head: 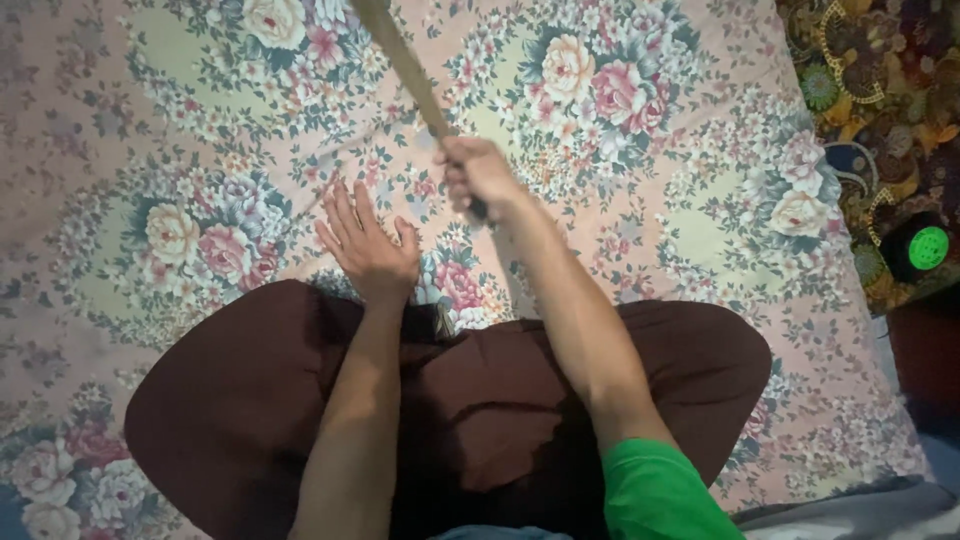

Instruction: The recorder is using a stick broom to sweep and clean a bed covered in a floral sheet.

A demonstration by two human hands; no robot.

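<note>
Brown wooden stick (pixel 405 62), long and slender, runs from the top edge of the head view down into my right hand (pixel 478 178), whose grip is clamped around its lower end; the shaft angles up and away to the left over the bed, and its far end is cut off by the frame. Left hand (pixel 366 246) lies flat, fingers spread apart, palm down on the pink floral bedsheet (pixel 700 240), holding nothing, just beside the spot below the right fist. I note my legs in dark maroon trousers (pixel 250 400) folded under me on the bed, and a green sleeve (pixel 660 495) on the right arm. To the far right, beyond the sheet's edge, sits a dark patterned cloth (pixel 880 90) with a small round black object with a glowing green face (pixel 925 248) near it; I cannot tell what that object is. Judgement on handling: the stick is long and held only at one end, so a firm wrap close to the end with a steady wrist would control the tip best. The flat left palm seems to be pinning the sheet taut; keeping those fingers well apart from the stick's path would be sensible. Motion blur on the shaft hides its surface detail.
</note>
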